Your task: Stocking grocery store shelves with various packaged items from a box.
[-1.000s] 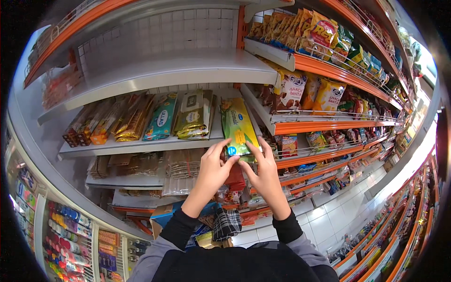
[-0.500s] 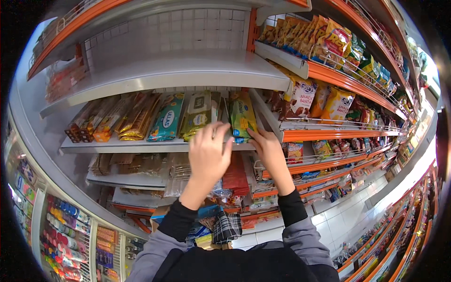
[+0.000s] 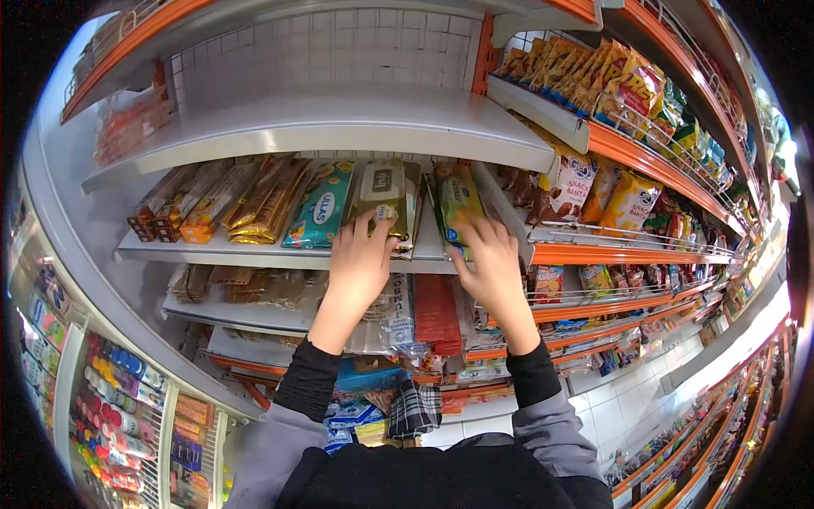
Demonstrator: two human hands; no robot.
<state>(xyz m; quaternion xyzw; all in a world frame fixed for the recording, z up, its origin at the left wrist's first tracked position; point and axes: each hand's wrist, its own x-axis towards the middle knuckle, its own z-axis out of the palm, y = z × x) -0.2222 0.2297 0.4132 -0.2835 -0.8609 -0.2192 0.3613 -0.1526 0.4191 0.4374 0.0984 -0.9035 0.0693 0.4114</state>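
My left hand (image 3: pixel 358 267) lies with fingers apart over the front end of a gold-and-green pack of wipes (image 3: pixel 383 188). My right hand (image 3: pixel 490 267) is closed on the near end of a green-and-yellow pack (image 3: pixel 459 193), its thumb at the front edge and its fingers over the top. The fingers partly cover both packs. A narrow bare strip of shelf (image 3: pixel 431 242) separates them. Left of my left hand lies a teal pack of wipes (image 3: pixel 320 204), beside gold-wrapped packets (image 3: pixel 267 202) and clear-wrapped packages with orange ends (image 3: pixel 203 222).
A grey shelf (image 3: pixel 322 127) overhangs the packs. Below are brown flat packages (image 3: pixel 254 288) and a red package (image 3: pixel 437 314). Snack bags (image 3: pixel 632 199) fill orange-edged racks on the right. Bottles (image 3: pixel 119 424) stand at lower left; a checkered cloth (image 3: pixel 415 407) hangs near my body.
My left hand has moved left onto the gold-and-green pack. The right hand has shifted from the green-and-yellow pack's corner to over its front end. The view has shifted slightly.
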